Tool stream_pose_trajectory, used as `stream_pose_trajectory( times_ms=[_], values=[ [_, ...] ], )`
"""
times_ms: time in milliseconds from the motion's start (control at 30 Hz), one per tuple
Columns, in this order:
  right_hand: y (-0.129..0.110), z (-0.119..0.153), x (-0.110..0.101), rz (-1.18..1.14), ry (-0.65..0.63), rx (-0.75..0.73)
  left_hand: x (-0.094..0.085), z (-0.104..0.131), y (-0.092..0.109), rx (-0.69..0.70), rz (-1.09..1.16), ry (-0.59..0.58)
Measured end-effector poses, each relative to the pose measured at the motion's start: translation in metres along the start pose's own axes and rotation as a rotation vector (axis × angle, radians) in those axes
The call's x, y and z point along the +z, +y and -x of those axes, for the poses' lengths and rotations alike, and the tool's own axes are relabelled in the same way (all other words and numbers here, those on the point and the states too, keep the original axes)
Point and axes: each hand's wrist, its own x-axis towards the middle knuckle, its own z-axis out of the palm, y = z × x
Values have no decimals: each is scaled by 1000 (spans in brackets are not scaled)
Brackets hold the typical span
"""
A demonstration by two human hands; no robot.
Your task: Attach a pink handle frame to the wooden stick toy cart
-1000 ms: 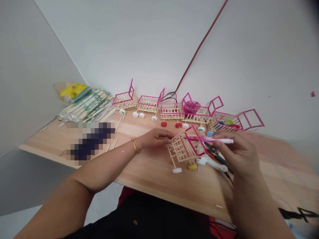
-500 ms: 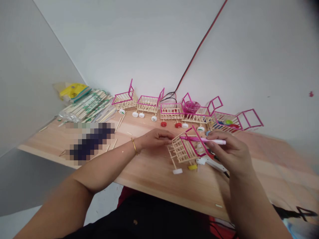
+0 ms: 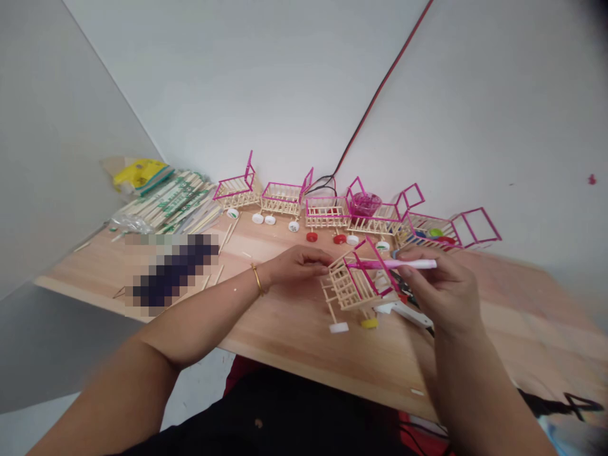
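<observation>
My left hand (image 3: 300,263) is closed on the far left corner of a miniature cart (image 3: 342,286) built from thin wooden sticks, tilted above the table. Bottle-cap wheels, white and yellow, show on its underside, and its handle frame is pink. Between the fingers and thumb of my right hand (image 3: 444,278) is a paintbrush (image 3: 412,264) with a pink and white handle. The brush lies across the cart's pink frame, its tip pointing left; whether the bristles touch a stick I cannot tell. A white-handled tool (image 3: 411,313) lies behind the cart, partly hidden.
Along the wall stand several similar stick carts (image 3: 281,199) with pink rims. Among them is a clear cup of pink paint (image 3: 365,204). Packs of wooden sticks (image 3: 171,202) and a yellow bag (image 3: 142,174) lie at the left. A cable (image 3: 380,88) runs down the wall.
The paintbrush and my right hand have shifted slightly right. The cart has tipped a little, its yellow wheel moving slightly right. My left hand keeps its hold in nearly the same place.
</observation>
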Motion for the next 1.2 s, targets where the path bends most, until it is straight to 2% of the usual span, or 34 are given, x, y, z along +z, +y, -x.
stream_pose_trajectory(
  times_ms=[167, 333, 567, 833, 1000, 1067, 1200],
  values=[
    [-2, 0, 2, 10, 22, 56, 0, 1, 2, -16, 1, 11],
    [-7, -1, 6, -15, 55, 137, 0, 0, 0, 26, 25, -5],
    [-3, 0, 5, -35, 17, 117, 0, 1, 0, 19, 17, -7],
    [-2, 0, -6, -31, -83, 17, -2, 1, -3, -1, 13, -15],
    [-3, 1, -9, -76, -203, 3, -6, 0, -11, -41, 44, 11],
    [-2, 1, -8, -37, -163, 28, -6, 0, -14, -49, 56, 36],
    [-2, -1, -4, 37, 18, 106, -7, 0, -12, -63, 91, 102]
  ],
)
